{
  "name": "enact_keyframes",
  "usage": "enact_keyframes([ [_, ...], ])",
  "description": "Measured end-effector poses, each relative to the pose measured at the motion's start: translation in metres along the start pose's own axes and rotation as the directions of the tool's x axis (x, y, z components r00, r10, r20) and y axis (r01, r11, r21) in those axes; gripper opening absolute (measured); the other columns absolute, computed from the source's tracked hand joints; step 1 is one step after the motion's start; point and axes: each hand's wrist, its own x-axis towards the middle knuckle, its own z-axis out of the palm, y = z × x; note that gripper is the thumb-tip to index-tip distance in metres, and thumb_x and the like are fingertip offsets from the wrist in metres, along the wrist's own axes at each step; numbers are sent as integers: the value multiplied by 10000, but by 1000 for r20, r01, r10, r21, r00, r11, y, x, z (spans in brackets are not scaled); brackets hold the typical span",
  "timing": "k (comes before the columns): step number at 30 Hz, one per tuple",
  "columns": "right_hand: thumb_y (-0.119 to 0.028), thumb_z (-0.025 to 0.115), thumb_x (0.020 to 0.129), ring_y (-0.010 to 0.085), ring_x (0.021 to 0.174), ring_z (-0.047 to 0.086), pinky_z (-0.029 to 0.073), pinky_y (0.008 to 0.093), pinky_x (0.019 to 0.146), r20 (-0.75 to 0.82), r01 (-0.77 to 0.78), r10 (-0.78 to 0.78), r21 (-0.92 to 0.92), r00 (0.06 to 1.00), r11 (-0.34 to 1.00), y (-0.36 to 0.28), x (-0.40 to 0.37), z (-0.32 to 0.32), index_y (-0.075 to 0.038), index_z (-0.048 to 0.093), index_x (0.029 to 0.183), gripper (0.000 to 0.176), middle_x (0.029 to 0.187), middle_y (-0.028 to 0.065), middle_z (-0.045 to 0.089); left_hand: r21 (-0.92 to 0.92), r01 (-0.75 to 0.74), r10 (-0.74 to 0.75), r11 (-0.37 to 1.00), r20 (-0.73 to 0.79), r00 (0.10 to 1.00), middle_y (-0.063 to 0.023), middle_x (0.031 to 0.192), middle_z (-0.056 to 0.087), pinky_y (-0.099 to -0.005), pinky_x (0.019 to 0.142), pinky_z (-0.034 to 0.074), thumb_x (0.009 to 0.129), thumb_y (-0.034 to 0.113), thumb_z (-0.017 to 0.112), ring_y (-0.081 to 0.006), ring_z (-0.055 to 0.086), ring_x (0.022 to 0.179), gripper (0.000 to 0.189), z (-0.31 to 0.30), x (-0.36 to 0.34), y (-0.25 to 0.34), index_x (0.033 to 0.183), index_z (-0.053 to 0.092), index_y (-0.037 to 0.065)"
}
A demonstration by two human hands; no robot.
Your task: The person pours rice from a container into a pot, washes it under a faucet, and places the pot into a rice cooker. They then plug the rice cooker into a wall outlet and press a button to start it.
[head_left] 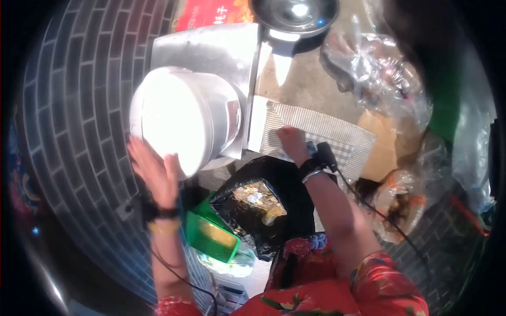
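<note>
My left hand (155,171) has its fingers spread against the lower rim of a white bucket (174,116) with a pale lid. The bucket rests on a metal sheet (211,50). Over a striped and checked cloth (327,124), my right hand (292,142) is closed; whatever its fingers may hold is hidden. Just below my right hand lies an open black plastic bag (295,203) with brownish, crumpled contents. A green container (211,234) sits beside the bag, with something yellow inside.
A dark metal bowl (295,16) stands at the top, beside a red package (211,13). On the right are clear plastic bags (385,68), brown cardboard (379,142) and another filled bag (398,205). Grey brick-patterned paving (84,100) runs along the left.
</note>
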Motion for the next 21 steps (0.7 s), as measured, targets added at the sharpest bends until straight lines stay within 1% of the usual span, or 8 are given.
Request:
enact_keyframes([
  [3, -227, 592, 768, 244, 761, 606, 460, 334, 699, 42, -111, 103, 456, 994, 883, -16, 11, 40, -6, 621, 854, 238, 796, 143, 631, -239, -74, 53, 968, -92, 994, -239, 1378, 216, -487, 1029, 140, 799, 220, 508, -389, 171, 1290, 649, 16, -73, 31, 1312, 233, -69],
  [5, -309, 613, 767, 227, 833, 597, 455, 315, 742, 22, -60, 58, 601, 998, 797, -15, 31, 80, 8, 592, 949, 367, 885, 146, 627, -439, -6, 73, 898, 136, 988, -239, 1364, 243, -452, 1032, 172, 817, 204, 510, -382, 229, 1266, 544, 36, -132, 57, 1251, 345, -78],
  [6, -314, 614, 766, 228, 849, 593, 453, 311, 754, 60, -86, 62, 566, 996, 820, -27, 33, 79, 2, 583, 975, 379, 897, 149, 623, -560, 151, 12, 815, 278, 961, -236, 1359, 253, -448, 1025, 194, 824, 230, 525, -378, 252, 1254, 523, 58, -170, 63, 1232, 376, -61],
  [9, -337, 625, 751, 235, 879, 577, 446, 312, 775, 83, -79, 43, 503, 996, 861, -36, 38, 86, -12, 566, 1019, 425, 940, 158, 599, -489, 413, -105, 769, 539, 836, -240, 1332, 288, -416, 997, 261, 836, 205, 543, -365, 318, 1219, 483, 85, -252, 83, 1226, 391, -36],
  [13, -361, 632, 733, 244, 862, 552, 441, 329, 766, 65, -112, 93, 451, 994, 885, -50, 25, 88, -10, 569, 1011, 452, 989, 157, 539, -522, 487, -142, 701, 566, 812, -247, 1304, 322, -400, 985, 283, 835, 172, 546, -358, 352, 1193, 455, 90, -275, 87, 1212, 402, -38],
  [15, -360, 624, 739, 250, 842, 555, 443, 340, 754, -45, -96, 129, 446, 991, 890, -64, 17, 93, -15, 573, 1000, 435, 971, 147, 540, -509, 593, -227, 625, 608, 761, -252, 1275, 354, -402, 981, 292, 835, 176, 550, -370, 373, 1171, 434, 96, -290, 71, 1191, 423, -36],
  [19, -324, 617, 777, 241, 852, 566, 444, 317, 763, -57, -120, 146, 325, 988, 938, -79, 9, 90, -11, 577, 1011, 393, 984, 114, 583, -498, 533, -277, 684, 499, 821, -252, 1260, 373, -412, 982, 293, 834, 185, 555, -389, 380, 1160, 419, 96, -326, 32, 1174, 438, -31],
  [21, -321, 615, 775, 294, 947, 547, 441, 362, 788, -35, -119, 129, 211, 991, 970, -85, 10, 84, -27, 570, 1049, 404, 1111, 129, 538, -440, 462, -230, 770, 484, 844, -247, 1300, 325, -430, 990, 283, 829, 201, 567, -385, 352, 1181, 451, 91, -342, 26, 1192, 422, -24],
])
